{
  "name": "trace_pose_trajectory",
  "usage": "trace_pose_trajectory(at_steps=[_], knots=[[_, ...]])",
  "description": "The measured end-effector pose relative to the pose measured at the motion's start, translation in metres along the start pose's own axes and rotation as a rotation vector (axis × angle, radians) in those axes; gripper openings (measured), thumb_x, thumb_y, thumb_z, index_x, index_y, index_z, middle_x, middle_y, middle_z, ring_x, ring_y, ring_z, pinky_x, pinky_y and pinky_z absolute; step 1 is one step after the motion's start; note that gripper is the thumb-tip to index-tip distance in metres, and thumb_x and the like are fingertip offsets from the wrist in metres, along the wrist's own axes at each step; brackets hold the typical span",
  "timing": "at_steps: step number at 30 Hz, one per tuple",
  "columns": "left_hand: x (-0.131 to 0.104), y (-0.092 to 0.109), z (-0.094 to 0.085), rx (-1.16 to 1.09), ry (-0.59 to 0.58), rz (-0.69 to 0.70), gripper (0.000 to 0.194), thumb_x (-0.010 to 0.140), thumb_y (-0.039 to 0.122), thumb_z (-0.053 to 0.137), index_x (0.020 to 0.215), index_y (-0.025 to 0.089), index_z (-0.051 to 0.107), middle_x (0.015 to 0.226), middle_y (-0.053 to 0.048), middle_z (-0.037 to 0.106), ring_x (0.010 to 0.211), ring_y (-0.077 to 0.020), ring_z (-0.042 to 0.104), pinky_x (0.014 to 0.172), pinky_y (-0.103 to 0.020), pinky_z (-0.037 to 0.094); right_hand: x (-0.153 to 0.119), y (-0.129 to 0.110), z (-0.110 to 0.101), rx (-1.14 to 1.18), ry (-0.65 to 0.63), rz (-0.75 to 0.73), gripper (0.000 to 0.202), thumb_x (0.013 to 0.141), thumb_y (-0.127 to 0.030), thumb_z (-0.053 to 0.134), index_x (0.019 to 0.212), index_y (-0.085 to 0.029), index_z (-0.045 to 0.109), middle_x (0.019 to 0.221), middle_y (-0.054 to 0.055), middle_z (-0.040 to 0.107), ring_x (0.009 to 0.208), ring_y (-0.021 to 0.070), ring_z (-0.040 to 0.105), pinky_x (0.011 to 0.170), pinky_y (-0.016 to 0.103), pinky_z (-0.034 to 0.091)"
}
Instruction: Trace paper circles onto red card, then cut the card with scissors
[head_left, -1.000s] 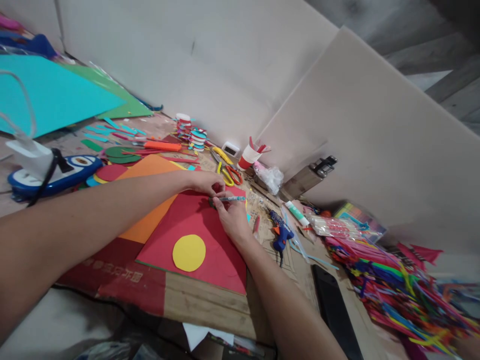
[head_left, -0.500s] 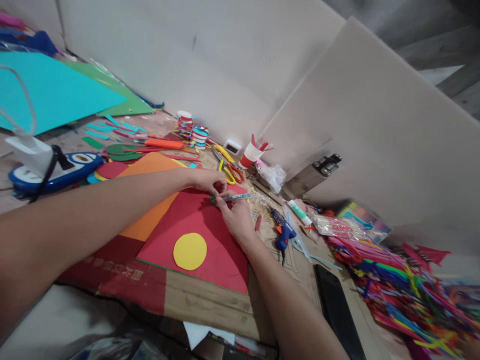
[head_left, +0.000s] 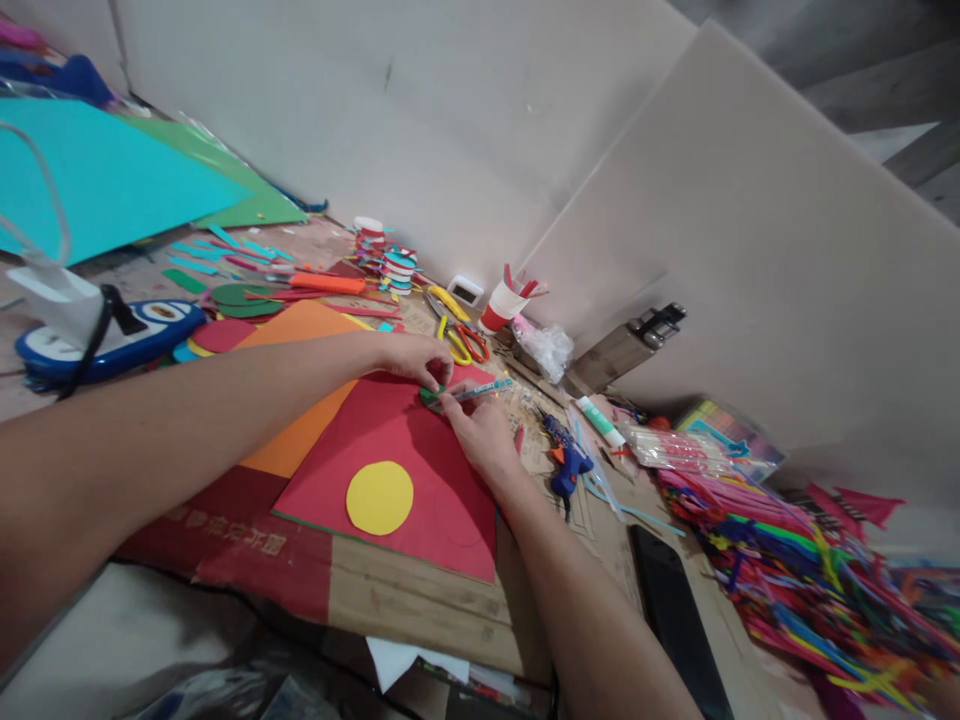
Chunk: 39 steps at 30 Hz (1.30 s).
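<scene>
A pale wall rises beyond the right grip, a small dark mark high on it. To the grip's right a second pale panel slants upward — past its top edge run grey beams. The stained, pinkish table stretches left of the grip; light is soft — rather dim.

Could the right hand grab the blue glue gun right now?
Probably yes: the glue gun lies near the right hand, with nothing tall between them. But that hand holds a pen, so it might need to let go first.
</scene>
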<state>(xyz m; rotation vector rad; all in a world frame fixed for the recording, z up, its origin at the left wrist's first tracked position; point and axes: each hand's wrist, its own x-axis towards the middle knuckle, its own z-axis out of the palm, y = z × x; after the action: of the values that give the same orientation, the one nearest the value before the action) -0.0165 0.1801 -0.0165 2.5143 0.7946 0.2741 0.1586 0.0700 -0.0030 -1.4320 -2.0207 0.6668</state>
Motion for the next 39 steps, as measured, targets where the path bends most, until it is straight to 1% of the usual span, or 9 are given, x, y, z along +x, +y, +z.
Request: trace_pose_trajectory(at_steps=[5,9,15,22,24,30,33,36,39], knots=[[-0.001,0.002,-0.001,0.007,-0.004,-0.008,0.016,0.076,0.020,0.067,0.090,0.014,0.071,0.085,-0.002,0.063,0.077,-0.0131,0.056,0.067,-0.019,0.041,0.000,0.000,-0.002,-0.007,-0.002,-0.004,0.022,0.087,-0.031,0.052,0.075,-0.019,0.066,0.062,-0.001,0.063,0.057,0.0152,0.056,0.060,0.027,0.040],[-0.001,-0.001,0.000,-0.004,-0.005,0.007,0.017,0.075,0.021,0.067,0.091,0.014,0.070,0.087,-0.002,0.065,0.079,-0.0137,0.056,0.069,-0.019,0.042,0.001,0.001,-0.003,-0.009,0.015,-0.001,0.022,0.086,-0.032,0.053,0.074,-0.019,0.065,0.064,0.000,0.064,0.058,0.0151,0.055,0.061,0.027,0.039],[0.000,-0.004,0.001,-0.008,0.012,0.024,0.015,0.074,0.020,0.068,0.088,0.015,0.070,0.085,-0.001,0.064,0.079,-0.0130,0.056,0.070,-0.018,0.041,0.001,0.004,-0.003,0.026,0.004,0.021,0.022,0.084,-0.033,0.052,0.069,-0.019,0.060,0.059,-0.001,0.058,0.054,0.0140,0.052,0.055,0.027,0.037],[0.002,-0.006,0.002,-0.017,0.012,0.035,0.015,0.074,0.018,0.068,0.088,0.015,0.070,0.085,-0.002,0.064,0.079,-0.0131,0.056,0.070,-0.019,0.041,0.001,0.004,-0.004,0.042,0.017,0.025,0.019,0.081,-0.031,0.052,0.068,-0.020,0.059,0.059,-0.001,0.059,0.054,0.0142,0.052,0.056,0.026,0.038],[0.001,-0.006,0.002,-0.026,0.007,0.021,0.017,0.075,0.019,0.067,0.091,0.015,0.070,0.087,-0.002,0.064,0.078,-0.0129,0.056,0.070,-0.019,0.041,0.002,0.006,-0.005,0.088,0.056,0.046,0.019,0.080,-0.032,0.053,0.068,-0.019,0.060,0.059,-0.001,0.059,0.055,0.0148,0.054,0.056,0.026,0.040],[-0.002,-0.003,0.002,-0.016,0.012,0.006,0.019,0.078,0.021,0.067,0.096,0.016,0.071,0.091,-0.002,0.065,0.082,-0.0132,0.057,0.072,-0.019,0.041,0.004,0.019,-0.001,0.349,0.339,0.128,0.022,0.083,-0.041,0.053,0.075,-0.021,0.057,0.068,0.003,0.066,0.068,0.0193,0.065,0.067,0.029,0.051],[-0.003,0.001,0.001,-0.015,0.019,0.003,0.017,0.078,0.021,0.067,0.095,0.017,0.070,0.093,-0.002,0.066,0.083,-0.0130,0.057,0.073,-0.019,0.041,0.006,0.026,0.003,0.338,0.341,0.168,0.024,0.084,-0.044,0.051,0.073,-0.022,0.055,0.069,0.004,0.067,0.065,0.0206,0.065,0.066,0.031,0.053],[-0.003,0.003,0.000,-0.004,0.008,0.007,0.017,0.079,0.022,0.066,0.095,0.016,0.071,0.093,-0.002,0.067,0.084,-0.0135,0.057,0.074,-0.019,0.041,0.008,0.027,0.005,0.294,0.327,0.162,0.025,0.084,-0.044,0.050,0.070,-0.023,0.055,0.068,0.004,0.067,0.064,0.0208,0.064,0.063,0.031,0.052],[-0.004,0.005,-0.003,-0.005,-0.002,0.025,0.017,0.084,0.026,0.061,0.095,0.016,0.070,0.093,-0.002,0.069,0.085,-0.0132,0.058,0.075,-0.019,0.041,0.008,0.027,0.005,0.274,0.325,0.157,0.026,0.083,-0.041,0.052,0.068,-0.022,0.057,0.067,0.004,0.066,0.064,0.0209,0.063,0.062,0.030,0.052]])
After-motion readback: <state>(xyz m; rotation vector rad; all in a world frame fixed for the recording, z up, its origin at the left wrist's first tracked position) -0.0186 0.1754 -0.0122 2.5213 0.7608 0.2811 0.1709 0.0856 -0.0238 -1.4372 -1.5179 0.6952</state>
